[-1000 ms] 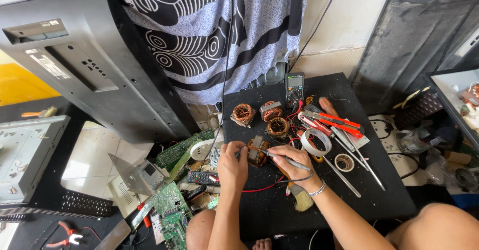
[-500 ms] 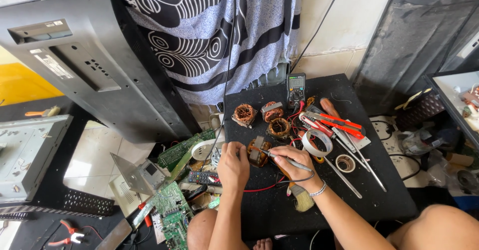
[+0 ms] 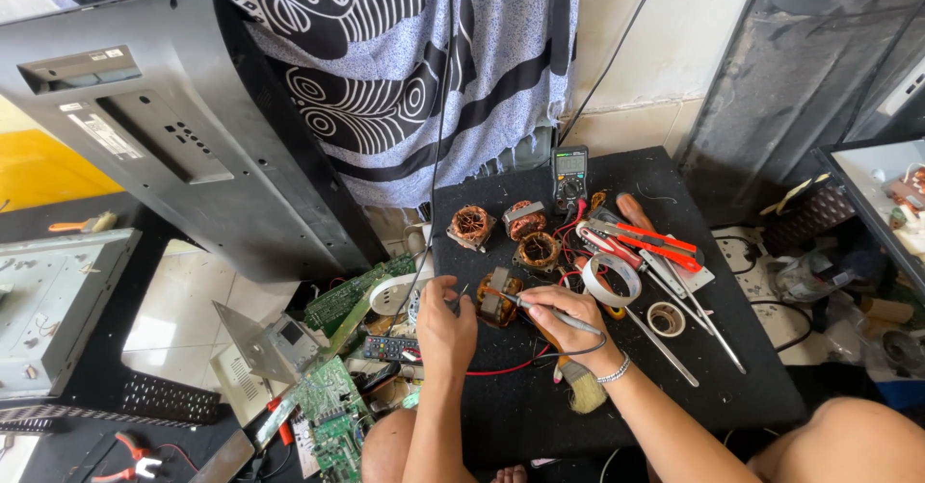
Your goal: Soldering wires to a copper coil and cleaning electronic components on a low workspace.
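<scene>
Head view: a person's right hand (image 3: 568, 312) keeps a closed grip on a soldering iron (image 3: 547, 313), its tip on a copper-wound transformer (image 3: 498, 297) just ahead of the fingers — on the black surface (image 3: 540, 416). Left hand (image 3: 445, 324), fingers pinched together, steadies that transformer; whether it holds anything small cannot be told. A multimeter (image 3: 568, 177) sits well beyond.

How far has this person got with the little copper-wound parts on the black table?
Already out: three copper-wound coils lie loose by the multimeter. In hand: the left hand steadies a fourth coil part while the right hand presses a pen-like probe to it. Left: circuit boards lie untouched on the floor, and the pictures show no result.
</scene>
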